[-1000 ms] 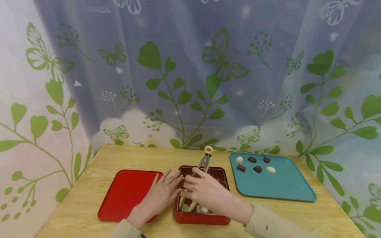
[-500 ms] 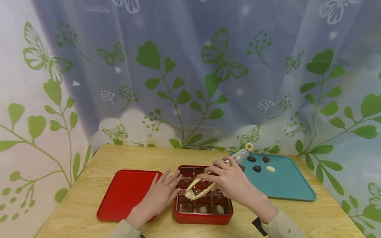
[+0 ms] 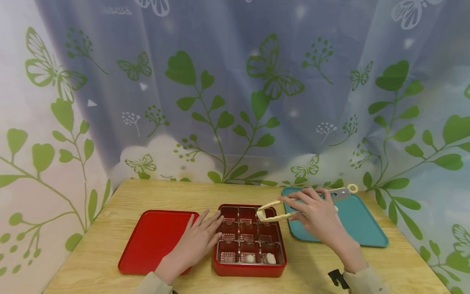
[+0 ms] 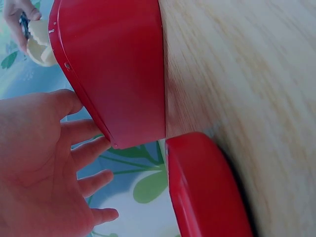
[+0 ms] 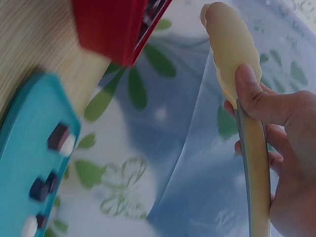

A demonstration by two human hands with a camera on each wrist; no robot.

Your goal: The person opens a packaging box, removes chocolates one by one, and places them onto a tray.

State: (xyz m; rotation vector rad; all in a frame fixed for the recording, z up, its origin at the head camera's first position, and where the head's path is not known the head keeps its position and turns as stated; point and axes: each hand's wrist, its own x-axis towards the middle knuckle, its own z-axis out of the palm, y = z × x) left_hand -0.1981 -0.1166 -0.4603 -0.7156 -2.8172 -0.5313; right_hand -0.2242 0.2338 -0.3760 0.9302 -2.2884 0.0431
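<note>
My left hand lies flat with straight fingers on the red lid, fingertips touching the left wall of the red compartment box. The left wrist view shows this hand beside the box and lid. Two white chocolates sit in the box's front row. My right hand grips cream-tipped tongs over the gap between the box and the teal tray. I see nothing between the tong tips. In the right wrist view my fingers curl round the tongs.
Several dark and white chocolates lie on the teal tray; in the head view my right hand hides most of them. All stands on a wooden table, with a leaf-patterned curtain behind.
My right hand lifted the tongs out of the box's front row and swung them right and back toward the teal tray. The left hand has stayed put.
</note>
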